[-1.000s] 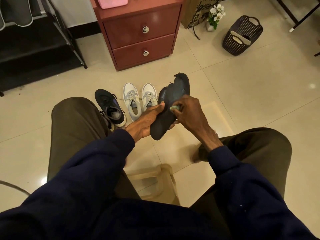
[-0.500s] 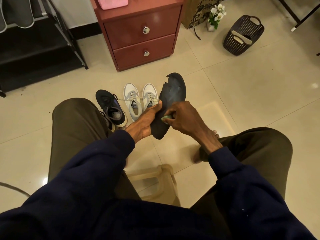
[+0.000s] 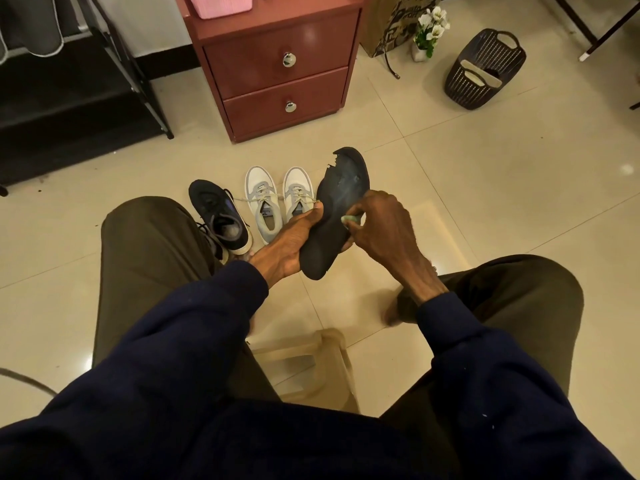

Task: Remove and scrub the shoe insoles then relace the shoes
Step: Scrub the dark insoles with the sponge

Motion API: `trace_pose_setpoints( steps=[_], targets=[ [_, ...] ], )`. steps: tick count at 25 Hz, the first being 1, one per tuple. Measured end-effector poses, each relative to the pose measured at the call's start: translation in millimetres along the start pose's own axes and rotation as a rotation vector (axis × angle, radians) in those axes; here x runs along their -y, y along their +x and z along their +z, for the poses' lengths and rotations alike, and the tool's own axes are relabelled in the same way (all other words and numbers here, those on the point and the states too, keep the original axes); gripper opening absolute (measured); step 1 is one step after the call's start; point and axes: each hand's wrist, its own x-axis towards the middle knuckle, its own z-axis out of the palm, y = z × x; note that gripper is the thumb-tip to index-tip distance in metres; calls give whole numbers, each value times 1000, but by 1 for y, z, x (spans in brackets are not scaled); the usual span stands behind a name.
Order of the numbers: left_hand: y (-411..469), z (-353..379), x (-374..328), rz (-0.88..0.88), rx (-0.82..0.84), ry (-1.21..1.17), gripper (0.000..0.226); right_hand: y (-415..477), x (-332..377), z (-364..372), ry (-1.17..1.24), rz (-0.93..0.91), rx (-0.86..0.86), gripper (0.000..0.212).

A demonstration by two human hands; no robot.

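Holds the dark insole (image 3: 337,216) in the air between the knees, above the tiled floor (image 3: 485,202) and just in front of the grey-white shoes (image 3: 263,199). Grips its heel half with the left hand (image 3: 291,240), fingers curled under, thumb on the left edge. Pinches a green scrubbing pad (image 3: 351,220) in the right hand (image 3: 381,223), fingers bent, and presses it on the right edge near the middle. Points with its long axis away from the body, up to the torn toe end. Probably calls for a stroke along this axis, from the right hand toward the toe.
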Motion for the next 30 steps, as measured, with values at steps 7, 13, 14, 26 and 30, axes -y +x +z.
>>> trace_pose_setpoints(
  steps=[7, 13, 14, 26, 30],
  targets=[
    [-4, -1, -3, -9, 2, 27, 46, -4, 21, -3, 298, -79, 294, 9],
    [-13, 7, -5, -79, 62, 22, 33, 1, -6, -1, 279, 55, 6, 10],
    [-15, 8, -5, -74, 54, 21, 35, 0, -2, -2, 333, 2, 95, 8],
    [-8, 4, -2, -35, 77, 16, 49, -3, 7, 7, 343, -116, 167, 10],
    [-6, 3, 0, -65, 81, 14, 52, 5, -6, 6, 182, -10, -69, 15]
  ],
)
